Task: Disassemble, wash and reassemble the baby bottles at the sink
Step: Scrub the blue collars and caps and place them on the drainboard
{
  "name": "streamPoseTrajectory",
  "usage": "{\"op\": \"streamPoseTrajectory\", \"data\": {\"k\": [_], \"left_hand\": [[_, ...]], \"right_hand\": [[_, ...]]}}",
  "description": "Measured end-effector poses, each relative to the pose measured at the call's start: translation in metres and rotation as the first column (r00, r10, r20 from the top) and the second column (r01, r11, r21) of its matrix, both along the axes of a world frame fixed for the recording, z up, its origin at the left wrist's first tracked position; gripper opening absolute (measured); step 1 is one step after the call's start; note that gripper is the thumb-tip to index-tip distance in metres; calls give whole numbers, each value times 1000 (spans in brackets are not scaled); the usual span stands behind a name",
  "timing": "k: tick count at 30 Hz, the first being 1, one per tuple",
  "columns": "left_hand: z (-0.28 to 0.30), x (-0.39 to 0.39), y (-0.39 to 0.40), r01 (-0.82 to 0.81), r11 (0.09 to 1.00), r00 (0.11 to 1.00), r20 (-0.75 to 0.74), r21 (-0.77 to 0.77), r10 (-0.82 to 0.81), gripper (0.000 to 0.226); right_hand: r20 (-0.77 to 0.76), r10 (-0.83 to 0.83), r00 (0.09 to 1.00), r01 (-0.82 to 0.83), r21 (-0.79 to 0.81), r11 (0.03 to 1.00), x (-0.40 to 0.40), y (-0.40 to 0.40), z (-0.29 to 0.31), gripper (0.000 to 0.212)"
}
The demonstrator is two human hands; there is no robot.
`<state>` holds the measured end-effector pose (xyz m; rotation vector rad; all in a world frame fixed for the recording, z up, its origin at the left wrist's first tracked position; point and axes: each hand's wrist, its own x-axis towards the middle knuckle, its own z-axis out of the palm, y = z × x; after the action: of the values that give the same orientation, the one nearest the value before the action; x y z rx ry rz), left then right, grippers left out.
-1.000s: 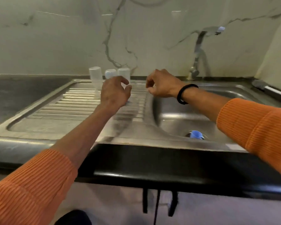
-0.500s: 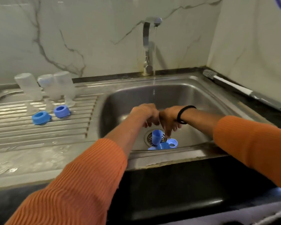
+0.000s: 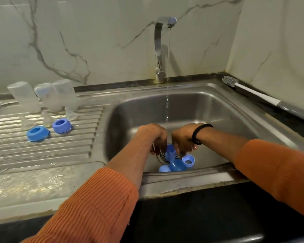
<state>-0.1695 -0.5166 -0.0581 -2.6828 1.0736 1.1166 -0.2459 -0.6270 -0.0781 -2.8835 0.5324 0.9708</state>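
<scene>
Head view: both hands (image 3: pixel 172 140), fingers curled, together pinch a blue cap (image 3: pixel 170 153) over the sink (image 3: pixel 218 109) drain.

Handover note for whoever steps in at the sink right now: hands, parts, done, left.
Both hands, left and right, hold a blue cap low in the sink beside the tap stream.
Three more blue parts lie by the drain.
On the drainboard: three inverted bottles, clear teats, two blue collars.
Left: rinse caps, reassemble.
</scene>
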Motion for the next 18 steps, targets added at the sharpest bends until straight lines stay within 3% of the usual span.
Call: {"op": "streamPoseTrajectory", "data": {"k": [2, 4, 10, 13, 15, 17, 18], "left_hand": [[-1, -1, 0, 13, 1000, 1000, -7, 18, -13, 30], [-2, -2, -1, 19, 999, 1000, -11, 26, -19, 32], [-1, -2, -2, 22, 1000, 1000, -9, -20, -22, 34], [-2, 0, -2, 24, 995, 999, 35, -93, -21, 34], [-3, 5, -5, -41, 969, 993, 93, -246, 66, 31], [-5, 10, -10, -167, 865, 971, 76, -473, 229, 30], [-5, 12, -12, -253, 769, 952, -11, -587, 305, 30]], "right_hand": [[4, -4, 1000, 4, -78, 997, -7, -7, -4, 31], [-3, -56, 998, 56, -60, 997, -11, -12, -9, 34], [19, -165, 986, 165, 27, 986, -9, -14, -19, 17], [115, -211, 971, 209, 23, 978, -8, -11, -8, 8], [314, -301, 900, 285, 97, 954, -5, -13, 6, 15], [550, -408, 729, 346, 218, 913, 3, -17, 24, 19], [639, -459, 617, 367, 282, 886, 9, -20, 34, 21]]}}
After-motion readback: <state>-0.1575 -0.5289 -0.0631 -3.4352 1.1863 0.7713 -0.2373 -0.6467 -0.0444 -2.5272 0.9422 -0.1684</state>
